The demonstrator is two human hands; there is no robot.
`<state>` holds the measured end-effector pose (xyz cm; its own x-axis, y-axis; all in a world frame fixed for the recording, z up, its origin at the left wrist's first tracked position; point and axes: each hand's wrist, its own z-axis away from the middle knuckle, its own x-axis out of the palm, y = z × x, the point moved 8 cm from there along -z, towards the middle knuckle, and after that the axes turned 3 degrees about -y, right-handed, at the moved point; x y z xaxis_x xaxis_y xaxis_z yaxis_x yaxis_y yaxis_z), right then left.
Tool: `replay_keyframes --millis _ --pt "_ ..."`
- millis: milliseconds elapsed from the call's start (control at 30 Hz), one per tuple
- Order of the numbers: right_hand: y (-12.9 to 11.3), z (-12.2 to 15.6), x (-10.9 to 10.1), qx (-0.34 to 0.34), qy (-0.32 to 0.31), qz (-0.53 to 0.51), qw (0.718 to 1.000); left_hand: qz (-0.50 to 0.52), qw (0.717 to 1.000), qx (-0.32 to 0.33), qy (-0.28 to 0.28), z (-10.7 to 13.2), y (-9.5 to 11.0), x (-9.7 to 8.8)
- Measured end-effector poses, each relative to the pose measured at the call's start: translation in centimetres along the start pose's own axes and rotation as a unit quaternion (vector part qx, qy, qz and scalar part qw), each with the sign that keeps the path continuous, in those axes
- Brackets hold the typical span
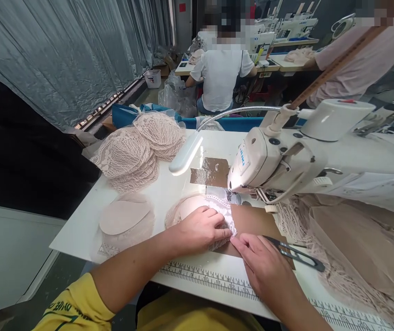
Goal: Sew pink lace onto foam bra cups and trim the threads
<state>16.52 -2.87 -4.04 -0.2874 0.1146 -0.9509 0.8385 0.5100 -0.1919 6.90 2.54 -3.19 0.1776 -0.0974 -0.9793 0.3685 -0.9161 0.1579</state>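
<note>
My left hand (pixel 202 230) lies flat, fingers together, pressing a beige lace cup piece (pixel 190 207) onto the white table in front of the sewing machine head (pixel 262 161). My right hand (pixel 262 262) rests beside it, its fingertips pinching the lace edge (pixel 227 227) over a brown cardboard sheet (pixel 255 220). Black thread snips (pixel 296 254) lie just right of my right hand. The needle area is partly hidden behind the machine head.
Stacks of lace cups (pixel 138 151) sit far left, and plain beige cups (pixel 124 218) near left. A lamp (pixel 186 154) on a gooseneck hangs over the table. Beige fabric (pixel 355 239) is piled at right. A ruler strip (pixel 214 280) runs along the front edge. Other people work at machines behind.
</note>
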Motion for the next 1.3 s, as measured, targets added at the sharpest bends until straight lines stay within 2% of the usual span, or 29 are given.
replay_keyframes --millis 200,400,667,900,1100,1300 --pt "0.1 0.1 0.0 0.004 -0.003 -0.014 1.000 -0.011 1.000 -0.010 0.004 -0.2 0.3 0.2" --pt "1.3 0.0 -0.2 -0.005 -0.011 -0.040 0.999 -0.025 1.000 -0.011 0.008 -0.2 0.4 0.2" --pt "1.8 -0.9 0.2 -0.005 -0.016 0.037 0.999 0.007 1.000 -0.014 0.023 -0.2 0.3 -0.2" --pt "1.5 -0.7 0.4 -0.022 0.017 0.068 0.997 0.012 0.999 -0.050 0.014 -0.3 -0.9 -0.6" --pt "1.6 -0.7 0.9 -0.014 -0.001 0.062 0.998 -0.056 0.997 -0.049 -0.020 -0.9 -1.0 -0.1" --pt "1.8 -0.5 0.9 -0.012 0.031 0.048 0.998 -0.099 0.993 -0.026 -0.053 -1.2 -0.3 -0.1"
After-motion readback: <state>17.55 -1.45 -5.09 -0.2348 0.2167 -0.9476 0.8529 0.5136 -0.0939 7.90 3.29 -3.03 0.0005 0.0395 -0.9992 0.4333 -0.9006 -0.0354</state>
